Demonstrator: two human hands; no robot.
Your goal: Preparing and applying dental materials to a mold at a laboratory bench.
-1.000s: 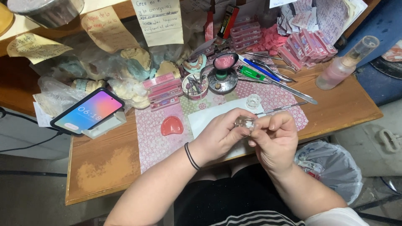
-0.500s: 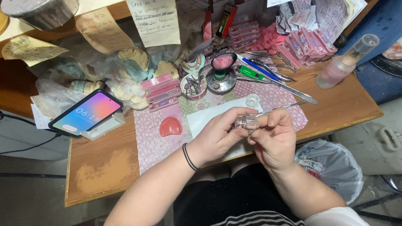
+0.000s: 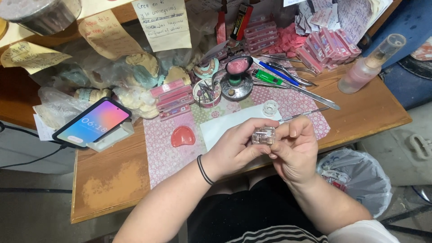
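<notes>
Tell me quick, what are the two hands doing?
Left hand: closed on the small clear jar.
Right hand: also pinching the small clear jar, fingers curled.

Landmark: the white paper sheet (image 3: 225,126) lying on the pink floral cloth (image 3: 166,153). Left of it lies the pink curved wax plate (image 3: 182,135), farther left the propped smartphone (image 3: 92,123). Behind it stands the small cup of metal tools (image 3: 206,92). At its right end sits the small clear glass dish (image 3: 270,107).

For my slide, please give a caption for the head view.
Both hands, left hand and right hand, hold a small clear jar above a cluttered wooden table.
</notes>
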